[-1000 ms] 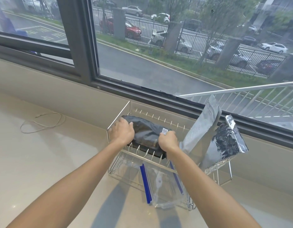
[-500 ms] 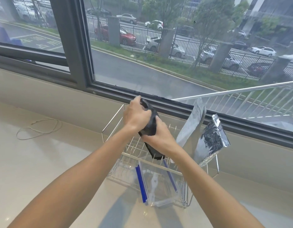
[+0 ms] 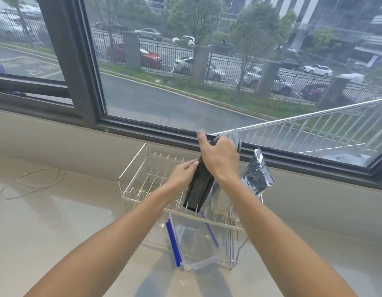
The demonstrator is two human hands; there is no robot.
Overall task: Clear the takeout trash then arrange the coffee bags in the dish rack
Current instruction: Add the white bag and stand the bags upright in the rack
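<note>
Nearest us, a clear zip bag (image 3: 192,245) lies in the dish rack (image 3: 132,181) on the worktop (image 3: 57,232). Our left hand (image 3: 182,175) pinches the black coffee bag (image 3: 199,187), standing upright among the tines; our right hand (image 3: 220,157) clamps its top, hiding the seal. Behind stand two silver bags (image 3: 257,176), partly covered.

A pale, glossy counter (image 3: 63,232) fills the lower part of the frame and runs back to a low wall under the window. Right of centre, a wire dish rack (image 3: 138,168) stands directly on it, with a clear zip bag (image 3: 192,243) with blue strips in the rack's near end. At the left edge, a thin looped string (image 3: 33,183) lies flat on the surface, well apart from the rack.
</note>
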